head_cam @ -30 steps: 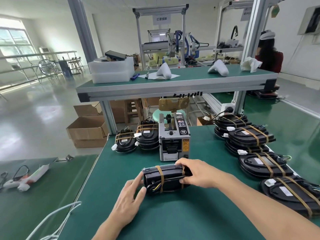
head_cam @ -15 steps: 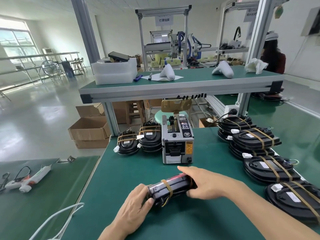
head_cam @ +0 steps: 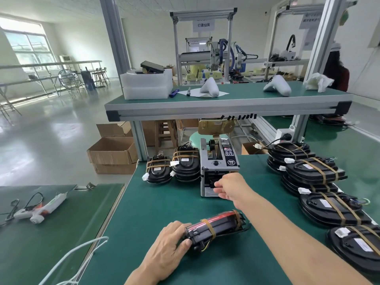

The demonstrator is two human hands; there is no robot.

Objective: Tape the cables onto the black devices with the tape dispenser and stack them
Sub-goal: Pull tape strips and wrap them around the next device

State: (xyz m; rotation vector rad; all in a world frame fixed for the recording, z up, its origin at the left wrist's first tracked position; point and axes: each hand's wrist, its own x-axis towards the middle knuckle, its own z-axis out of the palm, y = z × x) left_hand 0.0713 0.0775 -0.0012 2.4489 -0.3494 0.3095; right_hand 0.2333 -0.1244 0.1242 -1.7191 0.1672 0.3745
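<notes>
Fingers of the left hand are curling over the near end of a black device in the lower centre of the frame, gripping it as it is lying tilted on its edge on the green table, a red strip showing along its upper side. Brown tape bands are wrapping round this device, and a thin cable is running out at its far end. Right hand is reaching across the middle of the frame to the front of the grey tape dispenser, its thumb and fingers bending toward each other at the outlet; whether they are pinching a strip of tape cannot be told. Taped devices are sitting in two low stacks just left of the dispenser, each with a white connector hanging at its side. More taped devices are lying in an overlapping row down the right side of the frame. At the lower left, a white glue gun is resting on a separate green surface.
</notes>
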